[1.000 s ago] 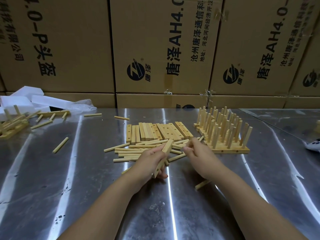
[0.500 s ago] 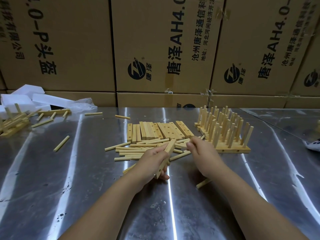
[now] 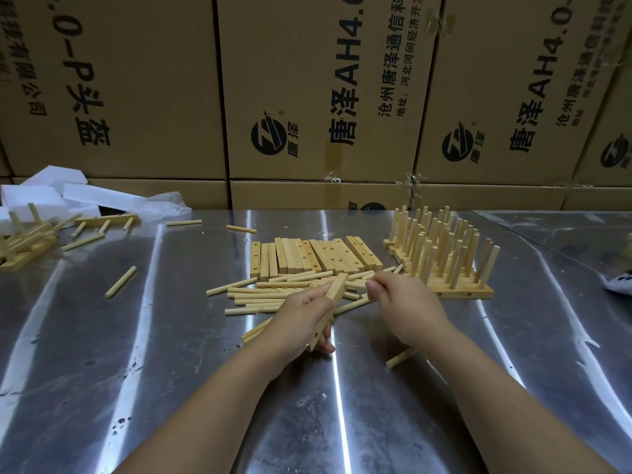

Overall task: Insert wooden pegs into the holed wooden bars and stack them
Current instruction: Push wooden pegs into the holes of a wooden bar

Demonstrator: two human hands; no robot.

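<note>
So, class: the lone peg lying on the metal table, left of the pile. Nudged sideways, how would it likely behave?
The lone peg looks round, so it would probably roll on the smooth, shiny table. It is a slim wooden stick, so likely light and stiff, not floppy.

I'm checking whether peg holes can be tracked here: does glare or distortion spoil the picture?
Head view: bright glare streaks cross the metal table, but the holed bar in the left hand is sharp, one hole showing; head view, edges: wide-angle bowing tilts the cardboard boxes.
</note>
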